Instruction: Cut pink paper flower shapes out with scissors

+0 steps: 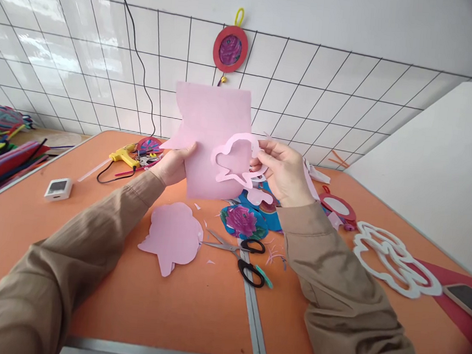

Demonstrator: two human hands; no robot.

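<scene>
Fuzzy strips (8, 165) in bright colors lie heaped beyond the left edge of a smooth orange table (106, 292), where a small, boxy white device (58, 189) sits near a yellow plastic glue gun (125, 156). Toward the middle, a flat pink paper cutout (175, 232) with scalloped edges and pointed tails lies just beside black-handled scissors (252, 264), their steel blades parted, below a rounded blue piece printed with a purple flower (243, 222). At right, looping white outlines (396, 262), cloud-like in shape, partly overlap a red sheet (462, 307). Above the table, the left hand (176, 163), thumb in front and fingers behind, grips a large pink paper sheet (216, 115) by its notched left side, holding it upright before a glossy tiled wall (305, 89). The right hand (282, 167), fingers curled, pinches a thin, wavy pink paper outline (239, 139) in front of the sheet; whether the two papers touch is hard to tell.
</scene>
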